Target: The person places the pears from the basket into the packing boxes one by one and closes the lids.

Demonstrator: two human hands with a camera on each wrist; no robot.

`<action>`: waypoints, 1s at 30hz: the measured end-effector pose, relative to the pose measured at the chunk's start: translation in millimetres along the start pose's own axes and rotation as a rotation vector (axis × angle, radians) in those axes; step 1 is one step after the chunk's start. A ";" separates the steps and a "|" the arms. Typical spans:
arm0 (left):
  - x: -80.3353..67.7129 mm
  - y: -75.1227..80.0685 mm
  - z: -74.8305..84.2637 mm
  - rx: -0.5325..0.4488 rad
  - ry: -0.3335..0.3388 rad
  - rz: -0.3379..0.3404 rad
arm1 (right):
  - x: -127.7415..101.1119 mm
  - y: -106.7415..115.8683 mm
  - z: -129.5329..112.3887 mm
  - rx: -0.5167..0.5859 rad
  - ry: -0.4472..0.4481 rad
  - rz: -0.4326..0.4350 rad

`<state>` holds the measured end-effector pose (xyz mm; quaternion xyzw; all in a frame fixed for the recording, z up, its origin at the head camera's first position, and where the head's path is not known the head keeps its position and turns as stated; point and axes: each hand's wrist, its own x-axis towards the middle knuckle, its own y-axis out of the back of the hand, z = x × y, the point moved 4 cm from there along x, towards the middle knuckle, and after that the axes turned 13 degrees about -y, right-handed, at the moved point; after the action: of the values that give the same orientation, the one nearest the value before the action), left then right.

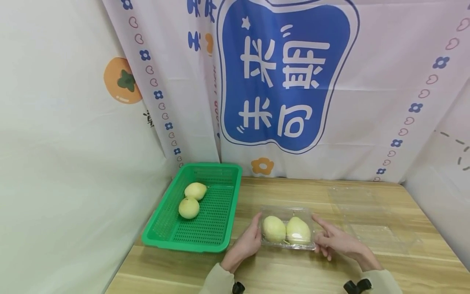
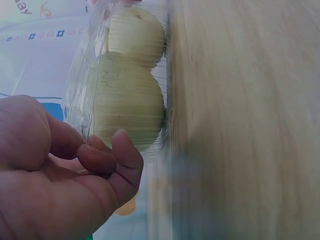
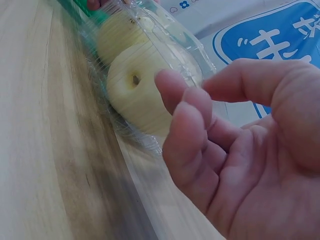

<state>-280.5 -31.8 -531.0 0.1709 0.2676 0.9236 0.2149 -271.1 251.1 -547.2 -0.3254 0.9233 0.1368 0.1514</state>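
Observation:
Two pale yellow pears, the left one (image 1: 274,229) and the right one (image 1: 298,231), lie side by side in a clear plastic clamshell box (image 1: 280,208). The box is closed over them, low at the table in front of me. My left hand (image 1: 250,240) is at its left end; in the left wrist view the thumb and curled fingers (image 2: 95,159) pinch the rim. At the right end my right hand (image 1: 335,240) pinches the rim between thumb and fingertips (image 3: 185,127), shown close up in the right wrist view.
A green plastic basket (image 1: 232,220) with two more pears (image 1: 189,207) stands on the wooden table (image 1: 286,273) to the left. Further clear plastic boxes (image 1: 374,232) lie at the right. A printed cloth (image 1: 286,73) hangs along the back edge.

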 end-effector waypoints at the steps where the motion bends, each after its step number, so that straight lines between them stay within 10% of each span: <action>1: -0.4 0.2 -0.6 0.006 -0.001 -0.003 | 0.1 -0.6 -0.5 0.005 0.006 -0.011; 30: -4.3 -4.2 2.0 0.261 0.025 -0.027 | -0.5 -1.6 1.2 0.066 0.049 -0.050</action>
<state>-274.7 -29.9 -532.6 0.1826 0.3906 0.8799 0.1998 -269.5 250.6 -548.4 -0.3464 0.9223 0.0947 0.1429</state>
